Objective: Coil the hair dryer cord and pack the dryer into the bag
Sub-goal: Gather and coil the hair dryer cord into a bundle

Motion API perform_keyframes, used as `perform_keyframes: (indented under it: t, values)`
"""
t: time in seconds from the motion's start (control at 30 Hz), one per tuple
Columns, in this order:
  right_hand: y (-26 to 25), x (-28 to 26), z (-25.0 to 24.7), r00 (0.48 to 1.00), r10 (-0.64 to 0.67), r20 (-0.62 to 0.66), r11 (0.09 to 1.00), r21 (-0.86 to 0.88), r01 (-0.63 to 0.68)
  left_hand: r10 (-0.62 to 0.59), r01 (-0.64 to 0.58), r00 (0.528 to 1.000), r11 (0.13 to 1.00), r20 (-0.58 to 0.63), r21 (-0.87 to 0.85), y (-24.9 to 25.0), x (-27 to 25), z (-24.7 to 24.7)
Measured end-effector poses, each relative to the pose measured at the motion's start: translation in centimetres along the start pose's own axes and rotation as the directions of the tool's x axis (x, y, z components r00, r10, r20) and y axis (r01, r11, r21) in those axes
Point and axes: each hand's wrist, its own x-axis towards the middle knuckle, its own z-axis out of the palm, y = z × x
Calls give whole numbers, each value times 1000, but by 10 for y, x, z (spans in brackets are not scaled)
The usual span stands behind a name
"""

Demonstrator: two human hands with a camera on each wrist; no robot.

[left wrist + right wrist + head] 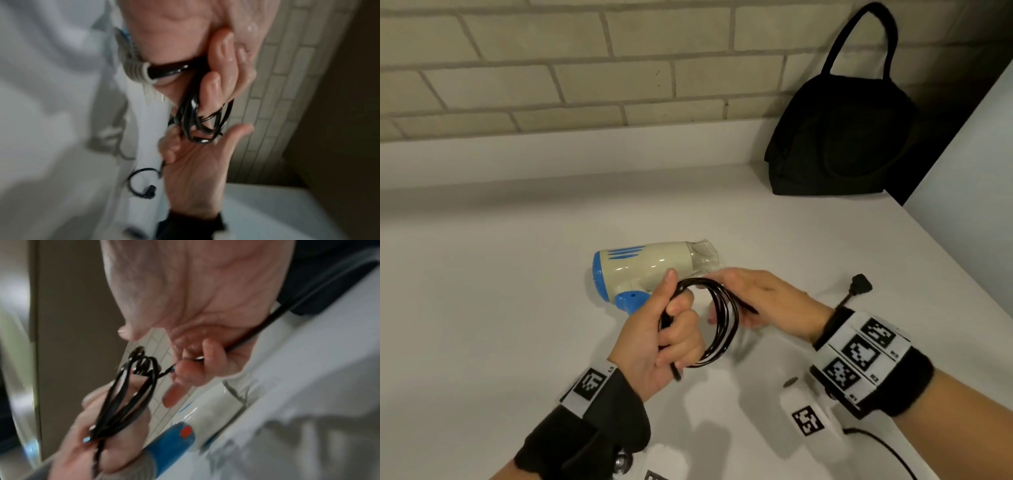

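Overhead, my left grip clenches the coiled cord; my right grip pinches its loose run. The dryer lies lengthwise on the worktop, nozzle pointing right toward the bag. Both wrist views are blurred, and there fingers hide much of the coil.

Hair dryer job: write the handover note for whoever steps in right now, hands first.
Left hand: grips the coiled loops of the cord, fingers curled round the bundle.
Right hand: holds the free run of cord between its fingers, feeding it toward the coil.
Hair dryer: lies on its side on the white counter, just behind the hands.
Plug: on the counter past the right wrist, a short tail not yet coiled.
Bag: black, upright against the brick wall at the far right.
Done: several loops wound.
Left: wind in the tail and plug, then pack the dryer into the bag.
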Motion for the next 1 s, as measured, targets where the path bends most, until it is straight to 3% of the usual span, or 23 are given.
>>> perform_keyframes:
  t: [0.07, 0.17, 0.3, 0.4, 0.5, 0.87, 0.93, 1.0]
  values:
    - [4, -3, 6, 992, 48, 114, 992, 115, -61, 6, 3, 997, 992, 70, -125, 1, 2, -4]
    - [10, -2, 8, 987, 81, 142, 941, 315, -122, -3, 21, 994, 984, 107, -175, -2, 3, -7]
    - [19, -5, 6, 988, 47, 146, 903, 418, -105, -39, 44, 998, 993, 42, -111, -4, 2, -11]
    - [24, -10, 9, 986, 36, 164, 892, 440, -106, -66, 67, 997, 997, -29, 39, -2, -4, -16]
    - [27, -14, 5, 984, 37, 174, 917, 385, -102, -67, 88, 990, 982, -126, 167, -3, -9, -16]
    - [28, -11, -3, 989, 86, 118, 953, 279, -116, -15, 11, 993, 999, -119, -34, -14, -1, -4]
    - [23, -10, -7, 988, 105, 110, 985, 128, -118, 23, -29, 987, 999, -161, -32, -11, 0, 1]
    - [19, -15, -17, 982, 154, 110, 965, -229, -126, 68, -82, 973, 995, -220, -51, -3, 0, 4]
